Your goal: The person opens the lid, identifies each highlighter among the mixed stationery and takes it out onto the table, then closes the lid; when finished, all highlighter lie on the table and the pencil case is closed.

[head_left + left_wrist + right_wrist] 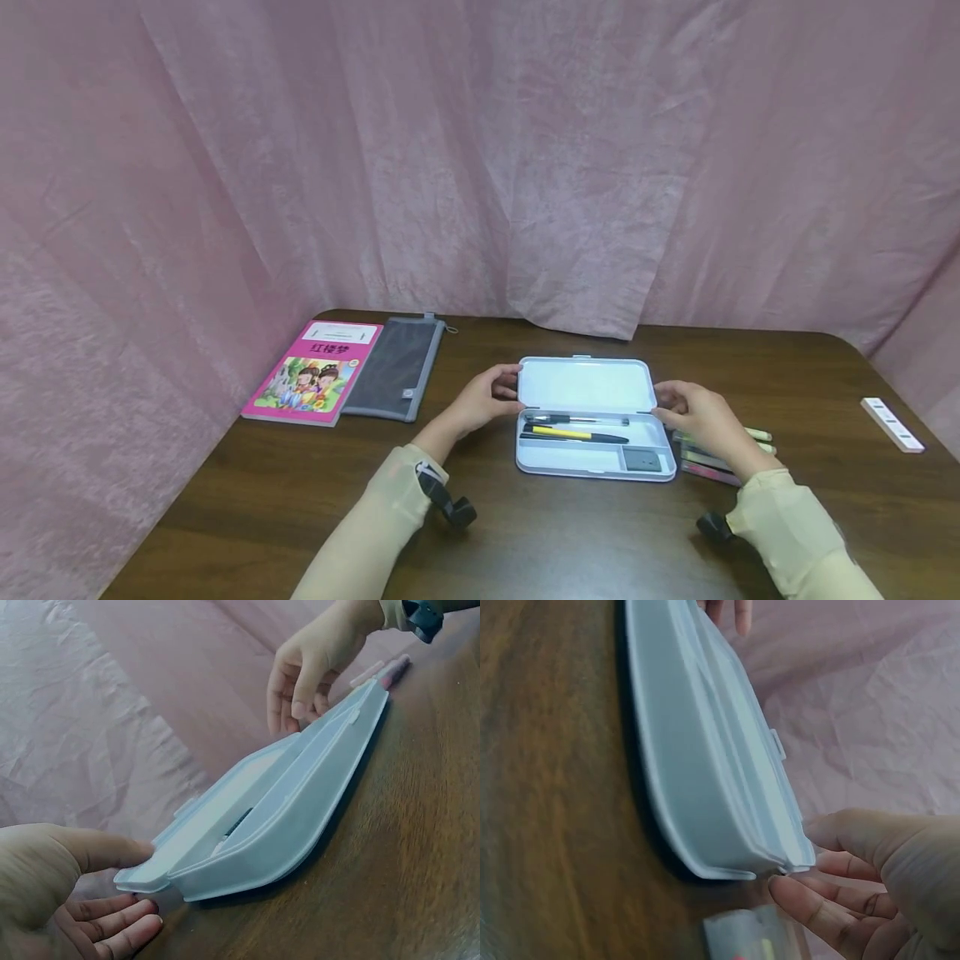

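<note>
An opened light-blue pencil case [587, 382] lies on the table, its lid folded back away from the person. Inside are a clear pen [585, 420], a yellow-and-black pen [573, 434] and a grey eraser [642, 459] in the lower right compartment. My left hand [483, 396] holds the lid's left edge; its thumb [112, 851] lies over the rim, other fingers below. At the lid's right edge, my right hand [697, 412] grips with thumb and fingers [810, 906] around the rim. Partly under the right hand sits a clear pack of highlighters [708, 469].
A pink picture-covered book [315, 371] and a grey mesh zip pouch [397, 367] lie at the back left. On the far right is a white strip with dark marks [892, 425]. Pink curtains [450, 167] hang behind the wooden table [525, 533].
</note>
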Tool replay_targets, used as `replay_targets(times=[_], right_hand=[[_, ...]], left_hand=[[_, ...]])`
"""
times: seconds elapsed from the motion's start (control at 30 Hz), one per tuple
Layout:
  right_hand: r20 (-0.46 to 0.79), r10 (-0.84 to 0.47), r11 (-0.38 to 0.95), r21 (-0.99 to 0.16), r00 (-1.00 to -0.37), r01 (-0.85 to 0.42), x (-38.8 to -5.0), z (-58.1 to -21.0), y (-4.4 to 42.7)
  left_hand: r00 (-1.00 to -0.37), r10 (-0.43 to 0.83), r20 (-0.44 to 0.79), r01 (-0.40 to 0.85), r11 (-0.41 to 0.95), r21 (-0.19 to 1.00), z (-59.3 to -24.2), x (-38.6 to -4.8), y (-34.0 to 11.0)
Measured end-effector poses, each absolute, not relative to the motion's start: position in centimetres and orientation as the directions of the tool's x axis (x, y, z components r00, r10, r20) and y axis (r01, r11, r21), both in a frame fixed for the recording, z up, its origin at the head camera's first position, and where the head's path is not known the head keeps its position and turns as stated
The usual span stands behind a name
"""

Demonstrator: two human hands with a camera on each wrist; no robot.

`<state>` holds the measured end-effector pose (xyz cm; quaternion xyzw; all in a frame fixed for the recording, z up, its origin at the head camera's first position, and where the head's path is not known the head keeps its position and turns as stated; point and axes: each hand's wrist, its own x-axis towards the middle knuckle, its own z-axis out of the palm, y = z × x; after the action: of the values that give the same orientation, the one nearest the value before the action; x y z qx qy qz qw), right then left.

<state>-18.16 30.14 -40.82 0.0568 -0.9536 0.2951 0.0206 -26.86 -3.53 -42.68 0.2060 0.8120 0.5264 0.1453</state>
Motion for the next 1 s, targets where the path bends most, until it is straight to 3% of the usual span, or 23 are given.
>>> replay_targets(times=[0.47,0.83,1.0], right_hand=[[0.055,-0.061,0.836,-0.543,-0.997,-0.081,-18.0,-41.3,29.2],[0.099,-0.025,0.809,-0.583,-0.995,-0.078,-17.7,-41.8,29.2],[0.133,-0.006,0.794,-0.602,-0.991,-0.085,-17.5,-42.2,29.2]], left_hand=[[-0.873,0.486,-0.036,0.163,0.361,0.918,-43.4,-26.4,-3.2],[-0.884,0.462,0.073,0.246,0.328,0.912,-43.8,-26.1,-2.9],[-0.904,0.423,0.054,0.216,0.346,0.913,-43.9,-25.9,-2.7]])
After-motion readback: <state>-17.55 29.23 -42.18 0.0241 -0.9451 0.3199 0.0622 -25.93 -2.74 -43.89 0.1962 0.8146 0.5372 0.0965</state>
